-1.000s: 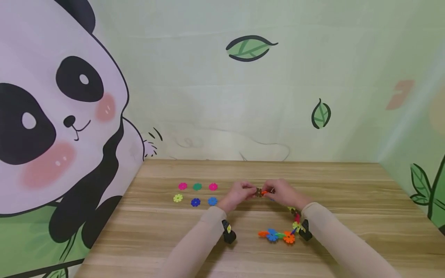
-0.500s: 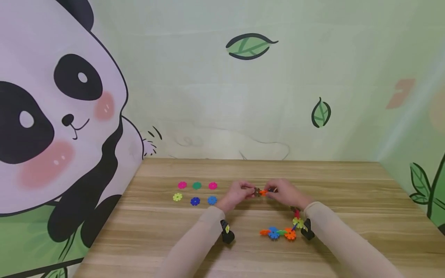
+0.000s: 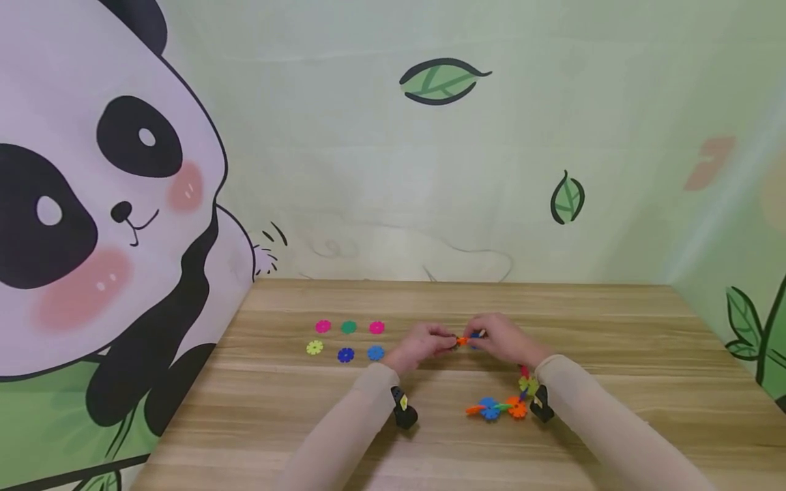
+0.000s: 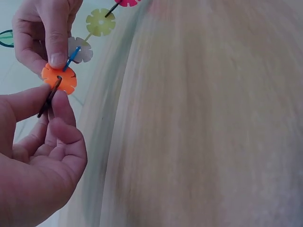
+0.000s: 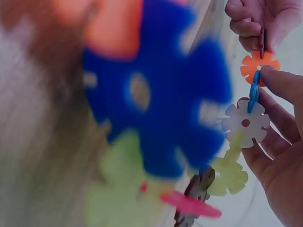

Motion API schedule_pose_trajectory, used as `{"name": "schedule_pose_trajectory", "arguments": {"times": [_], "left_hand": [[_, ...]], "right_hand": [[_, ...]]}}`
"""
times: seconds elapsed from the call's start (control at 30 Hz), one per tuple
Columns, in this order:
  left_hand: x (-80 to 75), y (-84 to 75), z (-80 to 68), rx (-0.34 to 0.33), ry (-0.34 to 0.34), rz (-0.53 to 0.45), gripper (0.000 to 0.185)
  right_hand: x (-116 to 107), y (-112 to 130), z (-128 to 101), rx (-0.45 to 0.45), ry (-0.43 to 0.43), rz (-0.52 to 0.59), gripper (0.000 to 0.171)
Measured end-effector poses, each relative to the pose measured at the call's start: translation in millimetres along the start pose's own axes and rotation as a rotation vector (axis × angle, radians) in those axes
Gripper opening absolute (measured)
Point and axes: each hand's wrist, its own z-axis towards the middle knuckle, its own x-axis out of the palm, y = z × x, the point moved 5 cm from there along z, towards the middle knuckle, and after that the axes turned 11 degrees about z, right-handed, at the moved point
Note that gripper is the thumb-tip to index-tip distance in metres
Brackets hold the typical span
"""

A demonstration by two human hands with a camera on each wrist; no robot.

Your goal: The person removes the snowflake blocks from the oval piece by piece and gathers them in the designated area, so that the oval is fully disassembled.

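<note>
My left hand pinches a brown notched plastic disc between thumb and fingers, edge-on in the left wrist view. It meets the rim of an orange snowflake disc, which my right hand pinches near its joint with a blue disc. From there the chain runs on through a white disc and a yellow-green disc. Part of this chain is hidden behind the right hand in the head view. Its other end, with an orange disc and a light blue disc, lies by the right wrist.
Left of my hands, several loose discs lie in two rows on the wooden table, among them a green one, a dark blue one and a yellow one. Behind the table stands a pale green wall with painted leaves.
The brown disc, seen face-on between the hands before, is now mostly covered by the left fingers. The hands are slightly closer together, and the chain's near end has shifted a little right.
</note>
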Motion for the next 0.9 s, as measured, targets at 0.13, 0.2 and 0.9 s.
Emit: {"name": "schedule_pose_trajectory", "arguments": {"times": [0.13,0.2,0.9], "left_hand": [[1.6,-1.9,-1.1,0.003,0.004,-0.014,0.016],[1.9,-3.6,-2.3,-0.002,-0.006,-0.006,0.015],[2.0,-8.8,-3.2,-0.039,-0.073,0.006,0.012]], "right_hand": [[-0.1,3.5,0.0,-0.018,0.001,-0.002,0.007],[-0.2,4.3,-0.1,-0.010,0.003,-0.006,0.007],[-3.2,4.8,-0.3,-0.015,-0.002,-0.010,0.006]]}}
